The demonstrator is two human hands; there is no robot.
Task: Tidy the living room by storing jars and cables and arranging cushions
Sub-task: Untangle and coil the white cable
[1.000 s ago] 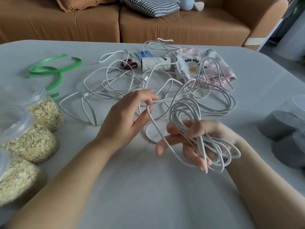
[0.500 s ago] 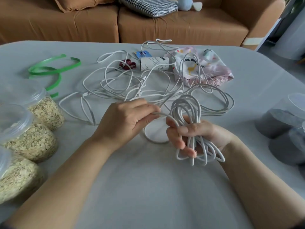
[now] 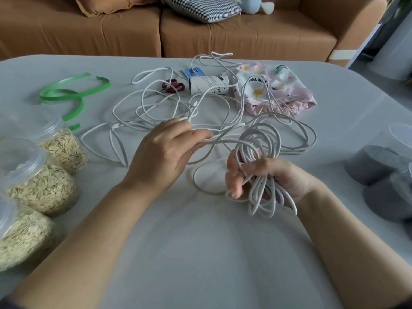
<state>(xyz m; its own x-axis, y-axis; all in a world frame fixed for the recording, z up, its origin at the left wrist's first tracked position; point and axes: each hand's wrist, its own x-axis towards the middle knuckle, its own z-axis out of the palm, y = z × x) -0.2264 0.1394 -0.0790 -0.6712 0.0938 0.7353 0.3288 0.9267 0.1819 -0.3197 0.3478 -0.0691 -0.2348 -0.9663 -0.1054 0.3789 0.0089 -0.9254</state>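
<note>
A long white cable (image 3: 169, 108) sprawls in loose loops over the grey table (image 3: 200, 253). My right hand (image 3: 265, 175) grips a bundle of wound cable loops (image 3: 260, 143) that stick out above and below its fingers. My left hand (image 3: 165, 152) pinches a strand of the same cable that runs across to the bundle. Three clear jars of oats (image 3: 42, 186) stand at the left edge. A houndstooth cushion (image 3: 200, 7) and a brown cushion (image 3: 107, 3) lie on the brown sofa (image 3: 245, 36) behind the table.
Green ribbon (image 3: 73, 92) curls at the far left. Red scissors (image 3: 172, 85), a blue card (image 3: 194, 72), a white printed tube (image 3: 208, 85) and a pink patterned cloth (image 3: 276, 90) sit under the far loops. Two dark grey jars (image 3: 379, 170) stand at the right edge.
My left hand closed on a cable strand and brought it over to the bundle. My right hand curled tighter round the loops and turned the bundle more upright.
</note>
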